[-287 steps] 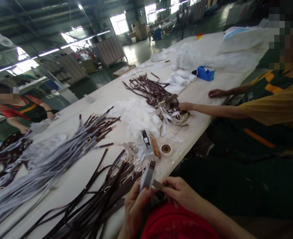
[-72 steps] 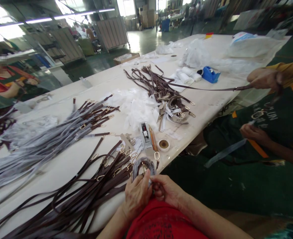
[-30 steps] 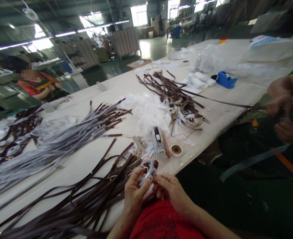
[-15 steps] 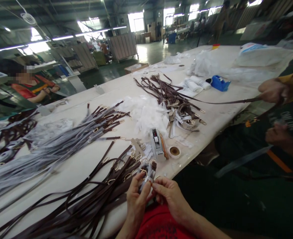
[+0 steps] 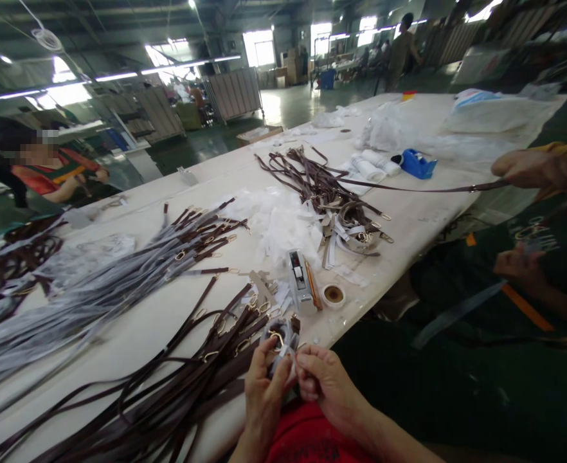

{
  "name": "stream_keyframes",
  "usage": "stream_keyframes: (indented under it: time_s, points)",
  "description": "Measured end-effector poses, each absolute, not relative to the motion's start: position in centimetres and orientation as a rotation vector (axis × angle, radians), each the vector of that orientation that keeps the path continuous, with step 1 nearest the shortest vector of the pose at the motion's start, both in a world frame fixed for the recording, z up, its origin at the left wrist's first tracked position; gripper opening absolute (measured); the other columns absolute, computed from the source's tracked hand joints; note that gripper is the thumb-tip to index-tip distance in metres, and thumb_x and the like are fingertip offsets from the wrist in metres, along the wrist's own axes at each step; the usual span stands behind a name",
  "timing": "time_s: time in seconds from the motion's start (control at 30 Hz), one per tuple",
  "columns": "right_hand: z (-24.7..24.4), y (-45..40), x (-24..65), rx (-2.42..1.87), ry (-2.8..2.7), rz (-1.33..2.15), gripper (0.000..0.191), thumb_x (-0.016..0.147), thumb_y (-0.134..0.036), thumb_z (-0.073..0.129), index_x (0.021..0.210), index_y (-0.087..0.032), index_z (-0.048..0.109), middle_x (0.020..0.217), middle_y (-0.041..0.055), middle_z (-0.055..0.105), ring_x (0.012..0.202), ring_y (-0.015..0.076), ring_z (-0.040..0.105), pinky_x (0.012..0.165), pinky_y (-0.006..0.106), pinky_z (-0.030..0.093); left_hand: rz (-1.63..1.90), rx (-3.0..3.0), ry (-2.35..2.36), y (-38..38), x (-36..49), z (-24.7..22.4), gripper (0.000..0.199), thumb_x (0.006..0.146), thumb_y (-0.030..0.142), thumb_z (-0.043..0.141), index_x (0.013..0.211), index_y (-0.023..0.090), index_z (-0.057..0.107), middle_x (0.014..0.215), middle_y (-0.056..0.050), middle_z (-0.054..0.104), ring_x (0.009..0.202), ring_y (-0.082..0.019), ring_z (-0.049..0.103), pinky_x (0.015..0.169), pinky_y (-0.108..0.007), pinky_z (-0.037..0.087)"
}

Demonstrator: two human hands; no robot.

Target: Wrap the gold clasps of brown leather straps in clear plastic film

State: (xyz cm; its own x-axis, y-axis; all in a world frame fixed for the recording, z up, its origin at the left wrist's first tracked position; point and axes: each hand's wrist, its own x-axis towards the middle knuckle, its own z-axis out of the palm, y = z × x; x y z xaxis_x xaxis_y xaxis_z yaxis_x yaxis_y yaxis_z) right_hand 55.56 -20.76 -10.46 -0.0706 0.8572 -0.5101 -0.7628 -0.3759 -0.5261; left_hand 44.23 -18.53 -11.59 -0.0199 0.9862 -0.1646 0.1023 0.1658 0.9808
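Observation:
A coiled brown strap (image 5: 290, 332), wrapped in clear film with a gold clasp showing, is gripped in my left hand (image 5: 264, 386) between thumb and fingers. Close against the coil's right side is my right hand (image 5: 326, 379), its thumb and index finger pinched together. Whatever lies in that pinch is too small to make out. Just beyond my hands stand a grey tape dispenser (image 5: 303, 286) and a roll of tape (image 5: 333, 295). Loose brown straps (image 5: 187, 379) with gold clasps spread over the table to the left of my hands.
Film-sleeved straps (image 5: 119, 289) lie at left on the white table (image 5: 187, 296). Farther back are a strap pile (image 5: 312, 173), crumpled white film (image 5: 283, 225) and a blue tape dispenser (image 5: 417, 164). A co-worker's hand (image 5: 524, 168) at right holds one strap; another person sits at left.
My right hand's fingers have curled in more and shifted slightly at the coil's side. My left hand keeps its hold. The view has shifted slightly, and a person in the background has moved left.

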Motion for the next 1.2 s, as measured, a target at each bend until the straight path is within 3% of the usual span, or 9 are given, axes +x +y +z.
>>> stream_keyframes:
  time_s: [0.3,0.43,0.63,1.0,1.1,1.2]
  points:
    - [-11.1,-20.6,55.9,-0.961,-0.131,1.741,0.026,0.052,-0.028,0.071,0.056,-0.017,0.048,0.045,-0.008,0.048,0.034,0.0002,0.03,0.039,0.018,0.015,0.914,1.197,1.263,-17.4,42.6,-13.0,0.041,0.071,0.038,0.072,0.105,0.018,0.065,0.091,-0.003,0.071,0.08,-0.017,0.063,0.077,-0.027,0.048]
    - [-11.3,-20.5,56.3,-0.955,-0.086,1.784,0.024,0.051,-0.026,0.069,0.058,-0.017,0.048,0.045,-0.008,0.05,0.034,0.0,0.03,0.039,0.017,0.014,0.872,1.213,1.222,-17.1,42.5,-12.9,0.034,0.071,0.037,0.073,0.099,0.019,0.068,0.086,-0.001,0.068,0.072,-0.013,0.057,0.069,-0.023,0.046]
    - [-11.6,-20.2,56.3,-0.999,-0.088,1.799,0.023,0.051,-0.027,0.067,0.057,-0.016,0.047,0.046,-0.0077,0.049,0.034,-0.0003,0.03,0.039,0.017,0.015,0.801,0.994,1.159,-17.0,43.2,-12.1,0.037,0.066,0.045,0.077,0.09,0.017,0.069,0.06,0.005,0.055,0.054,-0.008,0.045,0.052,-0.019,0.039]
    - [-11.5,-19.3,56.2,-1.077,-0.157,1.738,0.025,0.051,-0.032,0.067,0.055,-0.018,0.046,0.044,-0.008,0.047,0.035,0.0005,0.027,0.039,0.018,0.016,0.804,0.827,1.175,-16.3,43.9,-12.0,0.044,0.057,0.047,0.082,0.084,0.016,0.07,0.058,0.004,0.056,0.05,-0.006,0.045,0.048,-0.017,0.037]
    - [-12.5,-19.1,55.6,-1.137,-0.234,1.67,0.029,0.053,-0.038,0.067,0.055,-0.019,0.046,0.042,-0.0081,0.045,0.036,0.0022,0.028,0.039,0.019,0.018,0.828,0.812,1.24,-16.9,44.3,-13.5,0.048,0.063,0.053,0.077,0.091,0.017,0.066,0.06,0.004,0.057,0.05,-0.006,0.046,0.048,-0.018,0.041]
    - [-14.7,-19.2,55.5,-1.254,-0.392,1.669,0.039,0.059,-0.051,0.067,0.056,-0.021,0.044,0.039,-0.0081,0.04,0.035,0.0047,0.028,0.038,0.021,0.021,0.684,1.043,1.34,-16.5,43.5,-14.9,0.041,0.083,0.053,0.06,0.102,0.017,0.061,0.072,0.001,0.061,0.057,-0.01,0.055,0.053,-0.023,0.049]
